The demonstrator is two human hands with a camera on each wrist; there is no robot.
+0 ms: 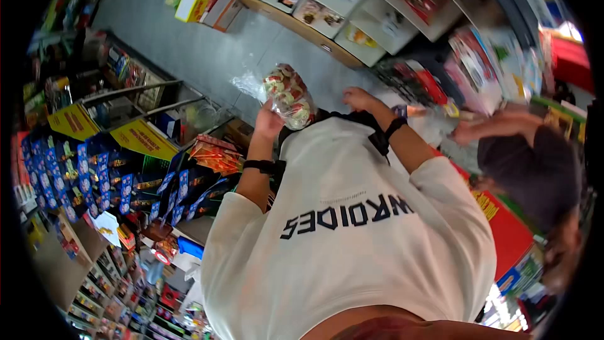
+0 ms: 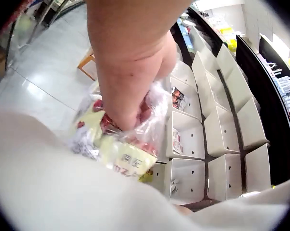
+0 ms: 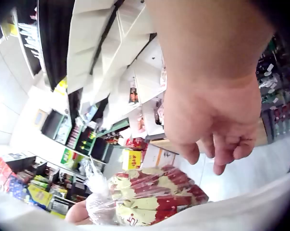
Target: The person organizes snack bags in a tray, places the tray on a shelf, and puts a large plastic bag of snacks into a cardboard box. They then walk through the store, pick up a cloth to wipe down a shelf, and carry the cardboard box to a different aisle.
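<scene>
My left hand (image 1: 269, 122) grips a clear plastic bag (image 1: 290, 97) of red-and-cream packets in front of my body. In the left wrist view, my left hand (image 2: 128, 113) reaches into the crumpled plastic, its fingers partly hidden among the packets (image 2: 128, 156). The right wrist view shows the bag (image 3: 154, 195) lying sideways, its gathered plastic end at the left beside part of my left hand (image 3: 79, 211). My right hand (image 1: 358, 98) hangs apart from the bag, holding nothing. Its fingers (image 3: 222, 156) are loosely bent.
White shelf bins (image 1: 321, 16) with packaged goods stand ahead, with cartons (image 1: 220, 9) on the grey floor (image 1: 163, 6). Racks of blue packets (image 1: 88, 176) and yellow signs (image 1: 143, 140) line my left. Another person (image 1: 528, 170) is close on the right, arm extended, beside a red box (image 1: 503, 230).
</scene>
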